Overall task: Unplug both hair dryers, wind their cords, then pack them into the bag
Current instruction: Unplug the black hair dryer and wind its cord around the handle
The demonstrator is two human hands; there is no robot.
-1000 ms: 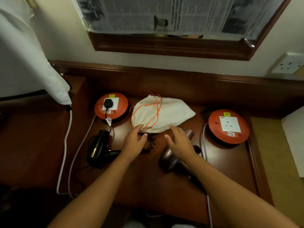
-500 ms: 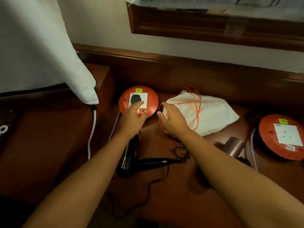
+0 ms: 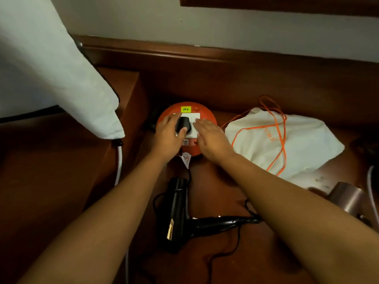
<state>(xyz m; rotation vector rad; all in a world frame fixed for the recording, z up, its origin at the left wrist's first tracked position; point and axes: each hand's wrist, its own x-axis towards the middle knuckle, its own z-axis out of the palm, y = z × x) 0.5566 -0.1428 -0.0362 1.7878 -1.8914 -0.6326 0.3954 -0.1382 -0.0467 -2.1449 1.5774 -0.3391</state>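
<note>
- My left hand [image 3: 167, 138] holds the black plug [image 3: 183, 124]: the thumb lies on its near side and the fingers reach around its left side.
- The plug sits in the white socket plate [image 3: 194, 125] on top of the orange reel [image 3: 207, 114], so the black dryer is not yet unplugged.
- My right hand [image 3: 211, 138] lies flat on the reel just right of the plug, with the fingers straight and together, pressing on the socket plate. It holds nothing.
- The reel stands near the back edge of the table [image 3: 225, 177], toward its left side. It carries a small yellow label [image 3: 186, 109] marked "M4".
- The black dryer [image 3: 177, 214] lies on the table in front of the reel, between my two forearms. Its barrel points to the reel and its handle points to the right.
- Its black cord [image 3: 227, 251] lies loose on the table, not wound; a part of it runs from the plug down past a white tag [image 3: 186, 159].
- The bag [image 3: 283, 144] is cream cloth with an orange drawstring [image 3: 281, 140]. It lies flat just right of the reel, near the back edge, and I cannot tell if its mouth is open.
- The second dryer [image 3: 346, 198], brown metallic, shows only partly at the right edge, behind my right forearm.
- A white cloth [image 3: 51, 74] hangs over the left side, with a white cable [image 3: 119, 165] below it.
</note>
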